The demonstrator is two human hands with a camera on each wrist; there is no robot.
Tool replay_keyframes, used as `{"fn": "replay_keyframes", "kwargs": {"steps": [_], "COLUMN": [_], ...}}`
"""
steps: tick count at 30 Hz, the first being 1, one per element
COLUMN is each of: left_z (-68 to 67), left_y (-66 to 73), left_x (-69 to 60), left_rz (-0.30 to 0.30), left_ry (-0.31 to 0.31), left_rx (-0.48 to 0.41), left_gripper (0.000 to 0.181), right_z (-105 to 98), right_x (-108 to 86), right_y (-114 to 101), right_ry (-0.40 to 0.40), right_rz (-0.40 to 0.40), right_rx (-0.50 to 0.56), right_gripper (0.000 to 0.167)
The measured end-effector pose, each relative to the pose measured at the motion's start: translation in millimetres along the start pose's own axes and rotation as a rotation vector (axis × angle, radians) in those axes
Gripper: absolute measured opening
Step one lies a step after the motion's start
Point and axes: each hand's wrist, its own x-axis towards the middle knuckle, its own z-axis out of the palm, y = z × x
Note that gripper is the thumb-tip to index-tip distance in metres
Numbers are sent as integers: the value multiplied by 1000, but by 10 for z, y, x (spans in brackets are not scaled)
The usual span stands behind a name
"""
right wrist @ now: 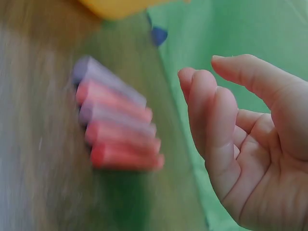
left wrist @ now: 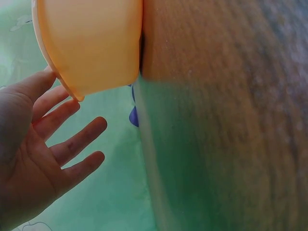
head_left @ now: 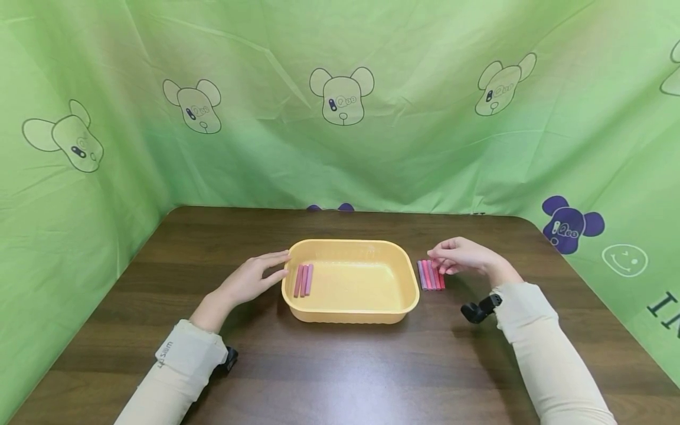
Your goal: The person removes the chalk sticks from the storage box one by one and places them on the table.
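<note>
A yellow plastic tub [head_left: 350, 317] stands on the table, with three pinkish-purple sticks [head_left: 303, 280] lying side by side at its left end. At the tub's left rim is my left hand [head_left: 252, 280], fingers spread and fairly straight, some touching the rim; the left wrist view shows its thumb against the edge too. Right of the tub lies a row of several short round sticks [right wrist: 120, 115], purple, pink and red. Over the row's right side hovers my right hand [head_left: 462, 257], fingers loosely bent. In the right wrist view a gap separates thumb and fingertips, with nothing between them.
The dark wooden table [head_left: 340, 378] reaches back to a green cloth [head_left: 414, 159] printed with mouse heads, which also rises at both sides. A black device [head_left: 480, 308] is strapped to the right wrist, and another [head_left: 229, 359] to the left.
</note>
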Motion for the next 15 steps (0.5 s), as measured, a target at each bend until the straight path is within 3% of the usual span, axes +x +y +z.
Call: {"fn": "replay_keyframes", "kwargs": {"steps": [7,15], "left_z": [9,7], "left_y": [-13,-3], "left_x": [-6,-8], "left_rz": [14,12], "left_ry": [11,14], "left_rx": [5,2], "left_gripper": [44,44], "right_z": [172,403], "right_x": [62,176], "right_y": [-325,-685], "right_ry": [-35,-99], "right_rz": [-59,-114], "right_rx": [-20,-21], "right_gripper": [32,30]}}
